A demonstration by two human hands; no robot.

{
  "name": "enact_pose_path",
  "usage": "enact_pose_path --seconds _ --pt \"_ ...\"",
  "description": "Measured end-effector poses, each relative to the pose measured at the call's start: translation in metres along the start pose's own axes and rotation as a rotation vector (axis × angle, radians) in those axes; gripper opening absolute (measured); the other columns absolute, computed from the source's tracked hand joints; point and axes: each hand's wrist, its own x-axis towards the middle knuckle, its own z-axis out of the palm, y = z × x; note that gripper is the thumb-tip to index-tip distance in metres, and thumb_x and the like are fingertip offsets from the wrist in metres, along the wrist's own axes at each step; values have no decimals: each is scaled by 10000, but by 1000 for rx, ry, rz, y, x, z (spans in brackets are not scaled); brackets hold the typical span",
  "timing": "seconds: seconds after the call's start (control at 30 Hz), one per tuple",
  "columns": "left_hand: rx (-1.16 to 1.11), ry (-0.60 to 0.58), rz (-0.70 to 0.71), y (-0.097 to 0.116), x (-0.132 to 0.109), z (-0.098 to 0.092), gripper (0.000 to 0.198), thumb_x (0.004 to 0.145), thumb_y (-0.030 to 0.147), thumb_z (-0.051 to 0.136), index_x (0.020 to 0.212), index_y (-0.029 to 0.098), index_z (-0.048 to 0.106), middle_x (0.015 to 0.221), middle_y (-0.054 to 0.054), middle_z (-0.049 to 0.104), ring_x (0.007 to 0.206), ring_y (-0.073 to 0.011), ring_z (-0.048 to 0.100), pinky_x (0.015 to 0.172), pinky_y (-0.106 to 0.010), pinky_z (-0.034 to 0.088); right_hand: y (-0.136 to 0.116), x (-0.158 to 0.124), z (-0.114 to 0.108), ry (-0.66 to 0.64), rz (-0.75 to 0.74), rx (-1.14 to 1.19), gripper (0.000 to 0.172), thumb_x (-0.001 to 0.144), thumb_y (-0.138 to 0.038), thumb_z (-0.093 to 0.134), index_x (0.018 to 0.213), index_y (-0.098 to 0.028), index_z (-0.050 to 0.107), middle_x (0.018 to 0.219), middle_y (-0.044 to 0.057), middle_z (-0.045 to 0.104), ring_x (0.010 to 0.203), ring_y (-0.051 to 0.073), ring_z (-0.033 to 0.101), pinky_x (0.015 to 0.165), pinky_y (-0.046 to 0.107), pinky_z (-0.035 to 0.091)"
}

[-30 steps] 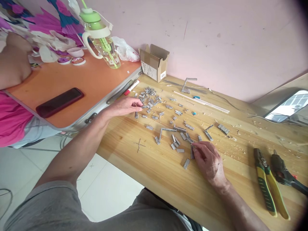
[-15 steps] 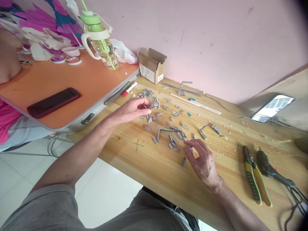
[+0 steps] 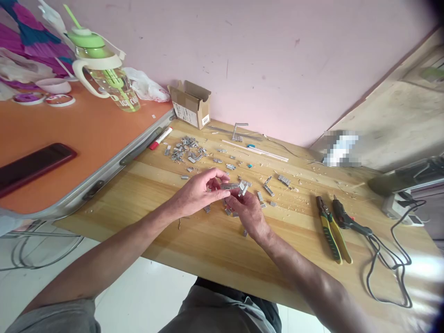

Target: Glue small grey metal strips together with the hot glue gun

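Observation:
Over the wooden table [image 3: 163, 199], my two hands meet. My left hand [image 3: 201, 188] pinches a slim silver-grey piece [image 3: 229, 186] between thumb and fingers. At its right end are several small grey blocks [image 3: 244, 187], which the fingers of my right hand [image 3: 249, 212] grip from below. Whether the blocks are joined to the slim piece, I cannot tell. Similar grey pieces lie around and partly under my hands, and a pile of them [image 3: 185, 147] sits farther back on the left.
Yellow-green pliers [image 3: 331, 231] and a glue gun [image 3: 347, 217] with a looped cord lie right. At the back stand a cardboard box [image 3: 190, 108] and an angled metal piece [image 3: 237, 132]. On the orange table [image 3: 100, 122] are a drink bottle [image 3: 111, 76] and a phone [image 3: 34, 166].
My right hand has moved up and left from the loose pieces to meet my left hand. My left hand's piece is now held between both hands. The view has turned right.

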Motion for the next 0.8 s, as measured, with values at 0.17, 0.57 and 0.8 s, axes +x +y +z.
enact_pose_path --seconds 0.17,0.57,0.8 --pt "-154 -97 -86 -17 8 6 487 832 578 888 1112 242 676 963 -25 769 841 -207 737 724 -314 579 6 0 -1 73 10 66 402 810 -608 854 896 -219 802 735 17 713 673 166 594 631 307 476" --pt "-115 -5 -22 -24 11 1 365 848 511 842 1081 244 756 994 -37 796 867 -209 754 794 -330 618 8 13 -6 81 36 121 468 840 -676 818 927 -218 772 735 13 727 671 164 631 671 322 529" --pt "-171 -22 -124 -28 10 -1 334 830 516 822 996 233 760 743 4 701 669 -167 660 591 -268 517 3 18 -3 77 -16 101 426 873 -629 792 1045 -240 772 774 -6 695 709 162 657 655 304 522"
